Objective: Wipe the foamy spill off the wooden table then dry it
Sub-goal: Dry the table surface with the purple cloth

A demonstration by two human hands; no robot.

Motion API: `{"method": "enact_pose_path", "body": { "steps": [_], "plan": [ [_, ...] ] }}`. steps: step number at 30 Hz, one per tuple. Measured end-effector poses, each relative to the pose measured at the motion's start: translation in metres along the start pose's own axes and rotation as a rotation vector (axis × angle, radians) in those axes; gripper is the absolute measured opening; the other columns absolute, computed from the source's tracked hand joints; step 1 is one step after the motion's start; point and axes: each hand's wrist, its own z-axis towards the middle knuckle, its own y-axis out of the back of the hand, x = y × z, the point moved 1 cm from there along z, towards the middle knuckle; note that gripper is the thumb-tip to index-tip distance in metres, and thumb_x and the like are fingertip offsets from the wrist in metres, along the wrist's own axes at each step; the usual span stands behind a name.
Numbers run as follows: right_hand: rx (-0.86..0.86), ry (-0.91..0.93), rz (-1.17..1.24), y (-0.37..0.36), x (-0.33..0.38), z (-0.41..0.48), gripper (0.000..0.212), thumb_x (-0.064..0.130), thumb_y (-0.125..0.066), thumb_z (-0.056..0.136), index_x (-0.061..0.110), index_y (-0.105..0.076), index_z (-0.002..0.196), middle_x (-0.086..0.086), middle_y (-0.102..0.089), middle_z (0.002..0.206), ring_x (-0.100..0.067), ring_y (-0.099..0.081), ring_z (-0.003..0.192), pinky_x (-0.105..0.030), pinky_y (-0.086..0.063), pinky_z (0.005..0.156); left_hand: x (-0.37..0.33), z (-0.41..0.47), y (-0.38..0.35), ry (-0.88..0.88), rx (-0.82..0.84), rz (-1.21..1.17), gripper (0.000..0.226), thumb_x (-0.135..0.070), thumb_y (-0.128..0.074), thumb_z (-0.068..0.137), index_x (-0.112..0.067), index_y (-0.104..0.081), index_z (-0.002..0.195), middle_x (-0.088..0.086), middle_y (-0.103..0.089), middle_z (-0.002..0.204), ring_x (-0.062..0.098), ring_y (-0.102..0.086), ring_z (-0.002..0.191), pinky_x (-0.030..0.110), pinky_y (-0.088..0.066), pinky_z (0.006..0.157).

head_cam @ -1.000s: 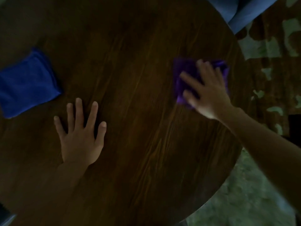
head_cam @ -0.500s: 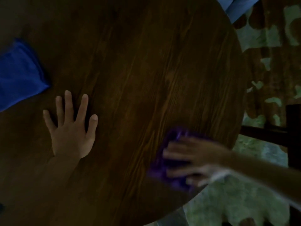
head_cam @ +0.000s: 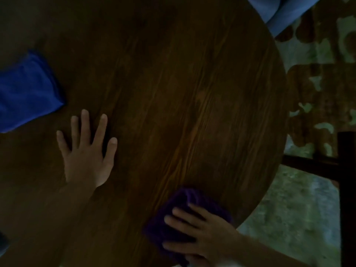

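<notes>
A round dark wooden table [head_cam: 173,93] fills most of the view in dim light. My right hand [head_cam: 204,237] presses flat on a folded purple cloth [head_cam: 177,214] at the table's near right edge. My left hand [head_cam: 86,151] lies flat on the wood, fingers spread, holding nothing. A folded blue cloth [head_cam: 25,93] rests on the table at the far left, just beyond my left hand. I see no foam on the wood in this light.
A patterned brown and pale green rug [head_cam: 323,83] covers the floor to the right. A dark chair frame [head_cam: 344,180] stands close to the table's right edge. Light blue fabric [head_cam: 285,10] shows at the top right.
My right hand swept the purple cloth from the table's far right down to the near right edge, then shifted slightly left. My left hand stayed flat in place.
</notes>
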Motion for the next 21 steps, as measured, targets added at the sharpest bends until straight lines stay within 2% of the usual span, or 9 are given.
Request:
{"method": "enact_pose_path", "body": {
  "steps": [2,4,7,10,11,13,15,19,21],
  "plan": [
    [0.031,0.178,-0.043,0.001,-0.034,-0.015,0.060,0.060,-0.039,0.106,0.044,-0.027,0.162,-0.009,-0.010,0.175,-0.029,-0.007,0.161,-0.052,0.008,0.129,0.000,0.000,0.000,0.001,-0.001,-0.005,0.065,-0.067,-0.002,0.099,-0.045,0.013,0.159,-0.003,0.020,0.171,0.018,0.023,0.156,0.058,0.010,0.124],
    [-0.036,0.103,-0.028,0.015,-0.102,-0.018,0.061,0.062,-0.044,0.103,0.043,-0.033,0.160,-0.011,-0.016,0.173,-0.033,-0.012,0.161,-0.054,-0.001,0.129,0.000,0.001,0.000,-0.001,0.007,-0.019,0.066,-0.067,-0.002,0.099,-0.044,0.010,0.160,-0.003,0.018,0.171,0.019,0.022,0.157,0.058,0.010,0.124],
    [-0.208,-0.411,-0.020,0.042,-0.222,-0.010,0.058,0.062,-0.033,0.105,0.045,-0.029,0.160,-0.020,-0.018,0.171,-0.044,-0.017,0.157,-0.064,-0.015,0.124,0.003,-0.001,0.005,-0.034,0.022,-0.077,0.068,-0.069,-0.006,0.099,-0.044,0.006,0.161,-0.003,0.016,0.172,0.018,0.020,0.157,0.055,0.012,0.124],
    [-0.314,-1.215,0.160,0.074,-0.294,0.025,0.065,0.066,-0.017,0.103,0.046,-0.011,0.164,-0.014,0.002,0.174,-0.037,0.002,0.160,-0.062,-0.005,0.126,0.008,-0.001,0.015,-0.050,0.002,-0.136,0.067,-0.069,-0.010,0.100,-0.046,0.008,0.159,-0.004,0.010,0.172,0.015,0.013,0.158,0.053,0.006,0.126],
    [-0.325,-1.404,0.237,0.083,-0.303,0.046,0.065,0.065,-0.015,0.103,0.045,-0.007,0.164,-0.011,0.008,0.175,-0.035,0.008,0.160,-0.061,0.000,0.127,0.012,0.000,0.019,-0.039,-0.011,-0.134,0.066,-0.069,-0.011,0.100,-0.045,0.009,0.159,-0.004,0.009,0.172,0.016,0.009,0.158,0.053,0.004,0.127],
    [-0.337,-1.490,0.290,0.097,-0.297,0.097,0.064,0.060,-0.017,0.104,0.043,-0.008,0.165,-0.011,0.009,0.174,-0.035,0.010,0.160,-0.061,0.002,0.127,0.021,0.001,0.021,-0.015,-0.019,-0.097,0.067,-0.069,-0.011,0.100,-0.044,0.008,0.160,-0.003,0.009,0.172,0.017,0.008,0.158,0.055,0.010,0.125],
    [-0.337,-1.200,0.165,0.096,-0.259,0.142,0.064,0.056,-0.024,0.104,0.038,-0.017,0.165,-0.015,0.000,0.174,-0.040,0.002,0.160,-0.063,-0.004,0.126,0.030,0.004,0.017,0.012,0.007,-0.054,0.068,-0.069,-0.008,0.099,-0.043,0.008,0.160,-0.003,0.013,0.171,0.017,0.013,0.158,0.057,0.015,0.123],
    [-0.057,-0.111,0.055,0.062,-0.109,0.169,0.063,0.056,-0.039,0.103,0.040,-0.024,0.163,-0.012,-0.004,0.175,-0.039,0.001,0.160,-0.059,0.006,0.126,0.037,0.005,0.005,0.057,0.010,-0.043,0.066,-0.065,0.003,0.099,-0.042,0.006,0.161,-0.004,0.015,0.171,0.012,0.020,0.156,0.060,0.010,0.123],
    [0.085,0.330,-0.067,0.046,-0.065,0.143,0.065,0.059,-0.039,0.104,0.039,-0.024,0.163,-0.011,-0.005,0.175,-0.036,-0.004,0.160,-0.056,0.011,0.124,0.036,0.006,0.004,0.061,0.002,-0.063,0.064,-0.062,0.005,0.100,-0.042,0.004,0.161,-0.005,0.015,0.171,0.011,0.021,0.156,0.059,0.010,0.124]
  ]
}}
